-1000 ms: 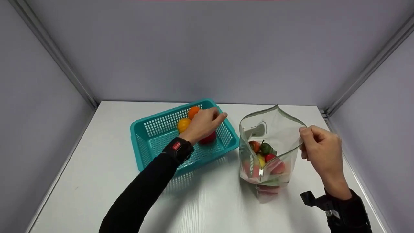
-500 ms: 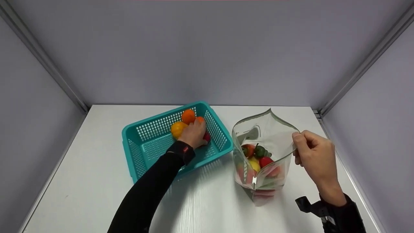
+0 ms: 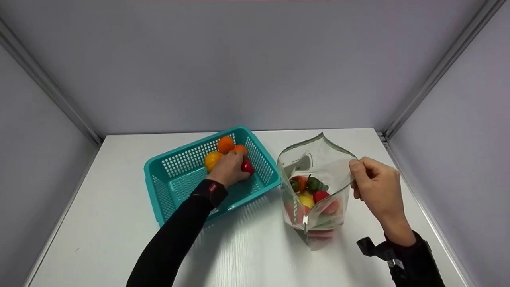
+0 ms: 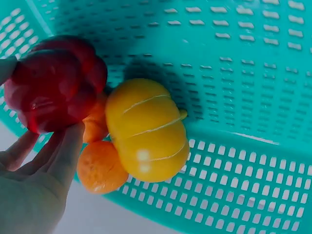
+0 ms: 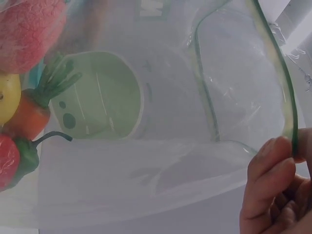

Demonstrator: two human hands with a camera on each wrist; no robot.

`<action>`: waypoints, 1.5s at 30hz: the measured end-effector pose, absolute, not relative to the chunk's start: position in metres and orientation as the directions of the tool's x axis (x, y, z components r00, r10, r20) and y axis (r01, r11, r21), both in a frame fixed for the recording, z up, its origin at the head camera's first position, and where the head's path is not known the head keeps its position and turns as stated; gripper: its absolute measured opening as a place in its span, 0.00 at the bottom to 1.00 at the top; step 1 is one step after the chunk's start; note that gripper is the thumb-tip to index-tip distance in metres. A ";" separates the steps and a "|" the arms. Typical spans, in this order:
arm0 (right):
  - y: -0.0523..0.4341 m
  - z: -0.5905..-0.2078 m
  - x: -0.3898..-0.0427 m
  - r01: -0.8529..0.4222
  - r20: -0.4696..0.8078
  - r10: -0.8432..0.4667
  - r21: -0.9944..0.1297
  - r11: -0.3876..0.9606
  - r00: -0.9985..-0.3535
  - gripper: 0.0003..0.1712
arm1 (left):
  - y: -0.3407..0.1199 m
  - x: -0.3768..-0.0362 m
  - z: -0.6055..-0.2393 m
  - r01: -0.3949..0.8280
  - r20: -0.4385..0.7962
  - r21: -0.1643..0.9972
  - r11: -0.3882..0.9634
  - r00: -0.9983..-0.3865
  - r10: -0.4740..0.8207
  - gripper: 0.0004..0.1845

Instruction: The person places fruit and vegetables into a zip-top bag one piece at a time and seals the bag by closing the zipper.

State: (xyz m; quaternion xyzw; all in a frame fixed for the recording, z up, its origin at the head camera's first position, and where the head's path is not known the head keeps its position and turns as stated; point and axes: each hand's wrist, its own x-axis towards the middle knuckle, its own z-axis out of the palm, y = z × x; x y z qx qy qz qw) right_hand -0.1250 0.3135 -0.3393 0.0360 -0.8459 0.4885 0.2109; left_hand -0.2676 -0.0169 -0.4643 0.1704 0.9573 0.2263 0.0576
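In the teal basket [image 3: 191, 145], my left hand [image 3: 227, 170] holds a dark red bell pepper [image 4: 56, 83] between thumb and fingers [image 4: 63, 151]. Against the pepper lie a ribbed yellow pumpkin [image 4: 146, 129] and two orange fruits, one of them a round orange [image 4: 101, 166]. My right hand [image 3: 378, 187] pinches the green-edged rim of a clear zip bag [image 3: 330, 159], which stands with its mouth spread. Through its film show a carrot [image 5: 31, 114] with a green top, a yellow fruit [image 5: 7, 97], a green pepper [image 3: 314, 183] and several red pieces.
The basket and bag stand side by side on a white table [image 3: 99, 207]. Grey panels [image 3: 239, 71] rise behind the table and on both sides. A black strap end [image 3: 366, 246] sticks out from my right wrist.
My left hand has gone down into the basket and taken hold of the red bell pepper. The right hand keeps its pinch on the bag rim. The whole head view has shifted somewhat.
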 end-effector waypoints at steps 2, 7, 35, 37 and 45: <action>0.312 -0.339 -0.128 -0.272 0.394 0.141 -0.811 0.517 -0.908 0.25 | -0.022 -0.263 -0.454 0.293 0.011 0.503 0.813 -0.943 0.333 0.30; 0.311 -0.339 -0.137 -0.274 0.393 0.141 -0.815 0.510 -0.909 0.25 | -0.029 -0.249 -0.421 0.299 0.129 0.587 0.752 -0.952 0.278 0.35; 0.309 -0.345 -0.143 -0.260 0.404 0.161 -0.797 0.546 -0.900 0.25 | 0.025 -0.162 -0.299 0.714 0.646 0.531 0.457 -0.690 0.327 0.39; 0.308 -0.345 -0.143 -0.261 0.402 0.158 -0.799 0.542 -0.902 0.25 | 0.031 -0.160 -0.298 0.732 0.647 0.524 0.436 -0.675 0.355 0.38; 0.303 -0.348 -0.143 -0.271 0.403 0.148 -0.802 0.533 -0.903 0.26 | 0.049 -0.155 -0.302 0.759 0.597 0.490 0.429 -0.651 0.469 0.36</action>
